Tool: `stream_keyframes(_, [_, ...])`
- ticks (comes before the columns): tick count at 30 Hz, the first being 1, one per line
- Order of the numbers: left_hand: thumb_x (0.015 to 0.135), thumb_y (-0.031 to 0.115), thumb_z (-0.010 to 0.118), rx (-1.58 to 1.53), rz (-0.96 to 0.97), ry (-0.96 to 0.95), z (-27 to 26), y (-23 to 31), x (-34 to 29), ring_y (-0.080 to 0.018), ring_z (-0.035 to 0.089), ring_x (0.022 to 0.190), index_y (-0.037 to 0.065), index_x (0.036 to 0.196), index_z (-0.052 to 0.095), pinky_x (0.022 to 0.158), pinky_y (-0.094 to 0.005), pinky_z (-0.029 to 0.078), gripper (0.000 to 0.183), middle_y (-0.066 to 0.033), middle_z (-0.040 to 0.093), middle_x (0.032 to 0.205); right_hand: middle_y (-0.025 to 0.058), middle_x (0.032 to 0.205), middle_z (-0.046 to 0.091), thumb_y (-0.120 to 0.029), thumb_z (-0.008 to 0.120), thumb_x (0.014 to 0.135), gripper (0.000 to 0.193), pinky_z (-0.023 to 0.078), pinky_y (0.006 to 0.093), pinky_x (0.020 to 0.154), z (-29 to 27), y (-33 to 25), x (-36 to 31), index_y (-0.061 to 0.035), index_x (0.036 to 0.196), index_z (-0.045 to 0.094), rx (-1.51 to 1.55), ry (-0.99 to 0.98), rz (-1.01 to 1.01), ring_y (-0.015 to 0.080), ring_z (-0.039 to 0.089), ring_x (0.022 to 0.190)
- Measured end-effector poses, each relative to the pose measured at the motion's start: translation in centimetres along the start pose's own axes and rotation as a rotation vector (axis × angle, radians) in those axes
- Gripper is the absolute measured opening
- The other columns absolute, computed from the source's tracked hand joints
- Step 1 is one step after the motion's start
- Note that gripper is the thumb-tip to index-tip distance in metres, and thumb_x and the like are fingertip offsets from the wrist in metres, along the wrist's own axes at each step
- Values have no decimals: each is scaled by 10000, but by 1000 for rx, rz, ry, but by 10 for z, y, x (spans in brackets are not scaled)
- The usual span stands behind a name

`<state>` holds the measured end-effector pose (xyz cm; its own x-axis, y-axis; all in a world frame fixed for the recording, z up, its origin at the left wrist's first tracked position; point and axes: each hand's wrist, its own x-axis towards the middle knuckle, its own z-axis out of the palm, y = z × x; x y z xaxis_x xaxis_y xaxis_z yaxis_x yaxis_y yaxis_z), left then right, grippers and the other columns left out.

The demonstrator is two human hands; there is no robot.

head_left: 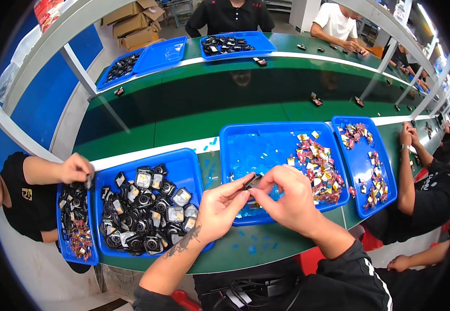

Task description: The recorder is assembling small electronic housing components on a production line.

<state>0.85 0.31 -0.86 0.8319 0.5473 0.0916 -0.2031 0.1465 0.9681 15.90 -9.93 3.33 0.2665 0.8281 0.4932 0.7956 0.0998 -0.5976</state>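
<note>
Both hands meet over the near edge of a wide blue tray (pixel 258 142). Between the fingertips of my left hand (pixel 220 207) is a small dark watch case (pixel 254 181), tilted and partly covered by the fingers. My right hand (pixel 290 197) pinches at its right side; whatever else those fingertips may hold is too small to make out. Under and beyond the hands, the tray holds scattered blue film bits and a heap of small red, yellow and silver parts (pixel 318 171). Left of my left hand, many black watch cases (pixel 144 199) fill another blue tray (pixel 196 179).
A narrower blue tray (pixel 357 166) with similar small parts stands at the right. At far left, a co-worker's hand (pixel 77 168) is over a mixed tray (pixel 94 254). Beyond runs a green conveyor belt (pixel 194 109); metal frame posts (pixel 77 67) rise beside it.
</note>
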Motion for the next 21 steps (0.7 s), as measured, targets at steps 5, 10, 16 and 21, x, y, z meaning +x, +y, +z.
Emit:
stream_keyframes(5, [965, 25, 539, -90, -25, 10, 0, 3, 3, -165, 607, 1078, -64, 1325, 506, 936, -295, 510, 372, -140, 620, 1213, 70, 770, 576, -68, 770, 720, 227, 458, 307, 591, 8, 10, 0, -27, 855, 593, 41, 68, 15, 198, 569, 671])
stream_keyframes(10, [961, 21, 535, -201, 45, 251, -1, 16, 6, -177, 625, 1045, -1, 1407, 410, 905, -302, 537, 464, -162, 633, 1160, 63, 988, 648, -57, 740, 810, 253, 550, 295, 784, 7, 13, -3, -12, 1020, 608, 676, -129, 366, 133, 643, 914])
stream_keyframes(16, [940, 6, 571, -61, 117, 180, 4, -3, 7, -167, 627, 1028, -13, 1237, 600, 883, -297, 542, 299, -126, 642, 1159, 73, 961, 652, -39, 688, 869, 142, 559, 282, 787, 8, 20, -17, 4, 983, 616, 730, -115, 414, 131, 650, 922])
stream_keyframes(21, [908, -29, 578, 201, 233, 310, -8, -7, 6, -214, 630, 1023, -49, 1124, 653, 881, -321, 536, 230, -164, 650, 1125, 30, 962, 654, -114, 736, 853, 243, 549, 261, 762, 23, 25, -13, -59, 1018, 566, 780, -252, 405, 111, 646, 917])
